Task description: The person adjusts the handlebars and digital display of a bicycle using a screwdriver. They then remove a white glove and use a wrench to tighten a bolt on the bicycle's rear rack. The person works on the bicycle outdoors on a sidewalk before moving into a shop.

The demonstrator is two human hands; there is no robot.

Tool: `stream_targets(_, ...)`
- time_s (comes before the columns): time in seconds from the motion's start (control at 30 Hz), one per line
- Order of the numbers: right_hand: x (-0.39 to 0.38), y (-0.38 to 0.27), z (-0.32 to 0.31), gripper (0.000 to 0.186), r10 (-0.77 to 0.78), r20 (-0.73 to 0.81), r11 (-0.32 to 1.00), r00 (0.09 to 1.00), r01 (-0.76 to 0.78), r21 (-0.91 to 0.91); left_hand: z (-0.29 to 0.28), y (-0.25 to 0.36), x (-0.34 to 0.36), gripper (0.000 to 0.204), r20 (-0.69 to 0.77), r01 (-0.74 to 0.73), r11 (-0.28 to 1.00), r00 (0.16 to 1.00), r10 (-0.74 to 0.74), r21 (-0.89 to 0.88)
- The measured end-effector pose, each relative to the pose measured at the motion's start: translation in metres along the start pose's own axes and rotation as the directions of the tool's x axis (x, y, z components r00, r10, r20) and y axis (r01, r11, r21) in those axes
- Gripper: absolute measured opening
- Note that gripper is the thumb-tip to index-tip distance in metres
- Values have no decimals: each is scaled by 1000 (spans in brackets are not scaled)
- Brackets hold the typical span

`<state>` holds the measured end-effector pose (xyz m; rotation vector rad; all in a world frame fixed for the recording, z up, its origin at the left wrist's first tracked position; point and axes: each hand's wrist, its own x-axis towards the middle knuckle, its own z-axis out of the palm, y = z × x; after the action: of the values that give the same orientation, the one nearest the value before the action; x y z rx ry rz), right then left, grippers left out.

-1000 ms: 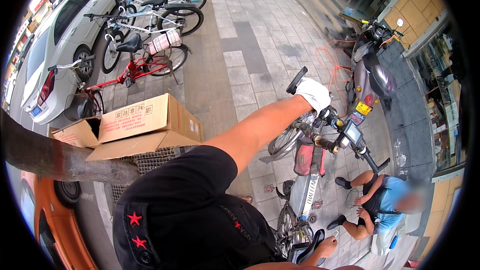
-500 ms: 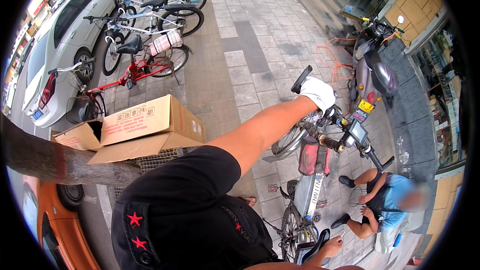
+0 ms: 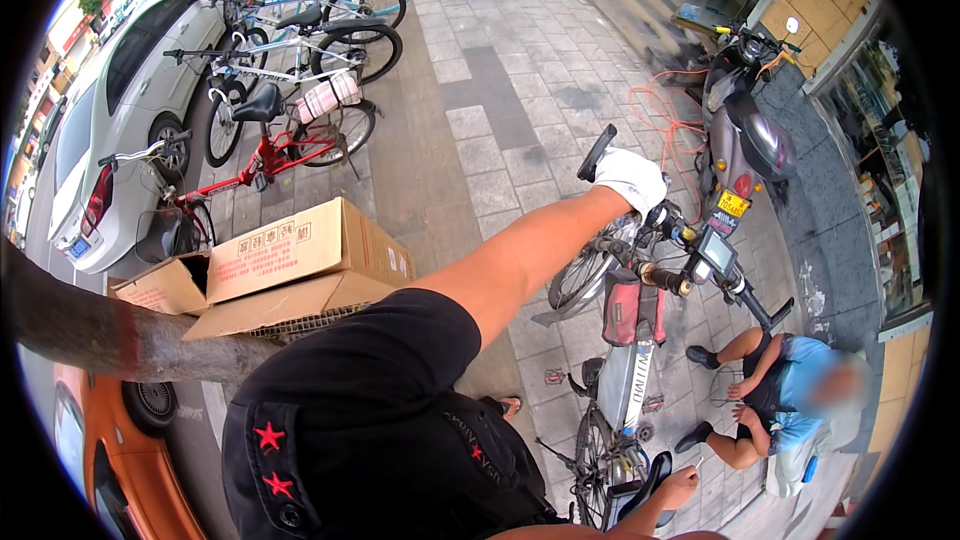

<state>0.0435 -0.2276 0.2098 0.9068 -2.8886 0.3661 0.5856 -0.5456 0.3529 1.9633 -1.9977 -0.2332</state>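
Note:
A black-and-silver bicycle (image 3: 630,385) stands upright in front of me on the right, with a red-and-grey bag (image 3: 621,312) on its frame. My left hand (image 3: 632,178), in a white glove, is closed around the left end of its handlebar; a black bar end (image 3: 597,152) sticks out past it. A small display (image 3: 716,252) sits mid-handlebar. My bare right hand (image 3: 678,488) is beside the black saddle (image 3: 650,485), fingers closed. A thin white stick (image 3: 699,463) shows at its fingertips; its kind is unclear.
A person in blue (image 3: 800,380) sits low at the right. Behind the handlebar stands a motor scooter (image 3: 750,140) with orange cable (image 3: 665,110) on the paving. An open cardboard box (image 3: 280,250) is beside a tree trunk (image 3: 130,335). Parked bicycles (image 3: 270,140) and cars (image 3: 110,130) line the left.
The view has shifted slightly. My left hand stays closed on the handlebar, and my right hand remains beside the saddle. The seated person's hands have barely moved.

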Motion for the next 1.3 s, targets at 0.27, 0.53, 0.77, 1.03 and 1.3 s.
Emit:
stream_targets(0.27, 9, 17, 12, 59, -27, -49, 999, 998, 27, -18, -2, 3, -2, 40, -2, -6, 1000, 1000, 6, -10)
stream_targets(0.53, 11, 18, 15, 58, -13, -41, 1000, 999, 14, 5, -4, 4, -2, 39, 10, -2, 1000, 1000, 3, -27)
stream_targets(0.77, 6, 12, 10, 58, 2, -42, 1000, 999, -2, -6, -6, 4, -4, 39, 17, -11, 1000, 1000, 12, -29)
stream_targets(1.03, 9, 14, 13, 57, 8, -32, 999, 999, -10, -36, -7, 5, -5, 39, 16, -10, 999, 1000, 10, -30)
stream_targets(1.3, 7, 13, 11, 56, -6, -26, 999, 1000, 5, -42, -6, 4, -4, 38, 13, -9, 999, 1000, 10, -39)
